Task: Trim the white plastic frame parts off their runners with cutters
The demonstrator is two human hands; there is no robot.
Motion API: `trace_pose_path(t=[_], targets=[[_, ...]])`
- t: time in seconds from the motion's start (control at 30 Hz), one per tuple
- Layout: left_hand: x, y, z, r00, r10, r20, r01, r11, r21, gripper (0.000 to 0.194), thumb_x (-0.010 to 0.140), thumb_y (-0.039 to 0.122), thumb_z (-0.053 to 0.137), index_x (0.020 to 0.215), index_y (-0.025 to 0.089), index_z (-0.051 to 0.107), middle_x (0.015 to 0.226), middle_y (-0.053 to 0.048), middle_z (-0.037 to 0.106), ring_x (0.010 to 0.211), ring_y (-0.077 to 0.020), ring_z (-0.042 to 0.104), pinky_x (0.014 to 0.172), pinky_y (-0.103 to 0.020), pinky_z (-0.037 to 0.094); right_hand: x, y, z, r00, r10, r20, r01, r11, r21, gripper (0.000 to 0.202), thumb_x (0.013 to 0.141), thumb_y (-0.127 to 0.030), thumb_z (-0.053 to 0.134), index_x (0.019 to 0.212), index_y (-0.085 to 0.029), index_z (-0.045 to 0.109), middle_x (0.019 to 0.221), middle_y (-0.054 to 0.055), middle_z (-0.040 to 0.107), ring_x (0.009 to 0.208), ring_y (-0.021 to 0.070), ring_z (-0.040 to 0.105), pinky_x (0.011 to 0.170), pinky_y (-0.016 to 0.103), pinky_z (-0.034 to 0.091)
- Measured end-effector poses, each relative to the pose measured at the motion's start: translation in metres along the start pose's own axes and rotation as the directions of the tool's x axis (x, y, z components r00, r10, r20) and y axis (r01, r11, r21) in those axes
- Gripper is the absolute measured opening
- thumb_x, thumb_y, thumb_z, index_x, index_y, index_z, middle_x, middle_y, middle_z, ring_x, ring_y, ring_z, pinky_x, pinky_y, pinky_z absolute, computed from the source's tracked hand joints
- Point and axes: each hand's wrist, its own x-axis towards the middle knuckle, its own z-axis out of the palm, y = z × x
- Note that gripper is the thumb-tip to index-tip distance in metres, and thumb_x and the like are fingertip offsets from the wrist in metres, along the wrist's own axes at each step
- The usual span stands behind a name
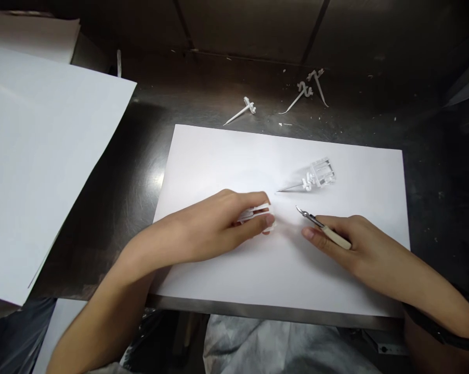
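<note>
Between the fingers and thumb of my left hand (234,223) is a small white plastic part (258,210), partly covered by the fingers. My right hand (347,239) is closed around a cutting tool, which looks like nippers (328,228), with a pale handle and metal jaws pointing up and left. The tool's tip is apart from the white part. Just beyond both hands, a second white plastic part (323,172) lies on the white sheet (219,280), with a thin pointed stem reaching left.
On the metal table (141,135), beyond the sheet, lie several white plastic offcuts with pointed stems, such as one offcut (240,111). Small white crumbs are scattered around them. A stack of large white sheets (55,130) stands at the left. A dark wall rises behind.
</note>
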Motion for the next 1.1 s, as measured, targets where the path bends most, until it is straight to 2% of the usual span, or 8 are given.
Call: trace_pose_path(t=[0.1, 0.23, 0.3, 0.4, 0.63, 0.8, 0.97, 1.1], targets=[[-0.004, -0.007, -0.001, 0.994, 0.094, -0.049, -0.081, 0.974, 0.212, 0.028, 0.114, 0.047, 0.062, 0.100, 0.023, 0.068, 0.102, -0.002, 0.069, 0.097, -0.0209, 0.063, 0.081, -0.032, 0.047, -0.004, 0.001, -0.008, 0.970, -0.076, -0.231, 0.089, 0.995, 0.044, 0.054, 0.117, -0.061, 0.060, 0.081, -0.024, 0.047, 0.070, -0.003, 0.039, 0.061, 0.0190, 0.037, 0.055, 0.035, 0.029], [0.007, -0.010, 0.011, 0.919, 0.202, -0.339, -0.030, 0.892, 0.450, 0.040, 0.110, 0.060, 0.063, 0.117, 0.021, 0.066, 0.126, -0.010, 0.065, 0.115, -0.0306, 0.056, 0.098, -0.045, 0.045, 0.001, -0.002, -0.010, 0.821, -0.186, -0.541, 0.191, 0.981, -0.047, 0.032, 0.117, -0.043, 0.061, 0.091, -0.026, 0.060, 0.074, -0.002, 0.046, 0.064, 0.0206, 0.042, 0.059, 0.036, 0.034], [0.018, -0.010, 0.017, 0.850, 0.257, -0.460, -0.008, 0.879, 0.476, 0.037, 0.110, 0.053, 0.067, 0.124, 0.020, 0.062, 0.136, -0.013, 0.063, 0.120, -0.0322, 0.055, 0.101, -0.048, 0.045, 0.009, -0.003, -0.008, 0.755, -0.255, -0.605, 0.236, 0.965, -0.112, 0.022, 0.115, -0.039, 0.063, 0.099, -0.025, 0.066, 0.089, 0.001, 0.057, 0.075, 0.0225, 0.053, 0.067, 0.037, 0.041], [0.033, -0.013, 0.025, 0.851, 0.336, -0.404, -0.131, 0.881, 0.455, 0.022, 0.112, 0.039, 0.066, 0.127, 0.023, 0.061, 0.149, -0.010, 0.063, 0.135, -0.0313, 0.051, 0.111, -0.049, 0.041, 0.021, -0.002, -0.001, 0.660, -0.364, -0.657, 0.288, 0.931, -0.227, 0.012, 0.109, -0.031, 0.067, 0.115, -0.024, 0.074, 0.131, 0.008, 0.062, 0.092, 0.0255, 0.064, 0.080, 0.041, 0.050], [0.043, -0.022, 0.031, 0.843, 0.415, -0.341, -0.293, 0.888, 0.355, 0.029, 0.116, 0.019, 0.051, 0.141, 0.023, 0.063, 0.143, -0.008, 0.069, 0.133, -0.0263, 0.058, 0.114, -0.046, 0.045, 0.032, 0.003, 0.003, 0.700, -0.379, -0.606, 0.321, 0.924, -0.207, 0.026, 0.105, -0.023, 0.067, 0.128, -0.026, 0.077, 0.160, 0.004, 0.055, 0.107, 0.0266, 0.070, 0.086, 0.040, 0.054], [0.044, -0.022, 0.032, 0.822, 0.431, -0.372, -0.344, 0.897, 0.279, 0.028, 0.113, 0.009, 0.047, 0.133, 0.019, 0.063, 0.132, -0.010, 0.067, 0.125, -0.0221, 0.062, 0.111, -0.039, 0.049, 0.034, 0.002, 0.008, 0.749, -0.355, -0.559, 0.356, 0.928, -0.111, 0.018, 0.110, -0.028, 0.066, 0.126, -0.024, 0.075, 0.131, 0.005, 0.068, 0.108, 0.0267, 0.069, 0.091, 0.039, 0.051], [0.047, -0.020, 0.032, 0.729, 0.405, -0.553, -0.222, 0.903, 0.369, 0.019, 0.110, 0.011, 0.053, 0.125, 0.018, 0.062, 0.153, -0.015, 0.055, 0.141, -0.0265, 0.052, 0.119, -0.045, 0.045, 0.034, 0.003, 0.014, 0.817, -0.240, -0.524, 0.290, 0.957, 0.015, 0.017, 0.115, -0.032, 0.065, 0.128, -0.024, 0.072, 0.123, 0.003, 0.074, 0.112, 0.0285, 0.069, 0.098, 0.039, 0.048], [0.050, -0.026, 0.029, 0.817, 0.412, -0.403, -0.197, 0.857, 0.476, 0.035, 0.112, 0.011, 0.047, 0.141, 0.023, 0.064, 0.175, -0.010, 0.042, 0.161, -0.0299, 0.036, 0.129, -0.054, 0.036, 0.032, 0.003, 0.014, 0.814, -0.238, -0.530, 0.295, 0.955, 0.024, 0.016, 0.114, -0.030, 0.065, 0.127, -0.024, 0.071, 0.122, 0.004, 0.073, 0.112, 0.0291, 0.069, 0.098, 0.040, 0.049]])
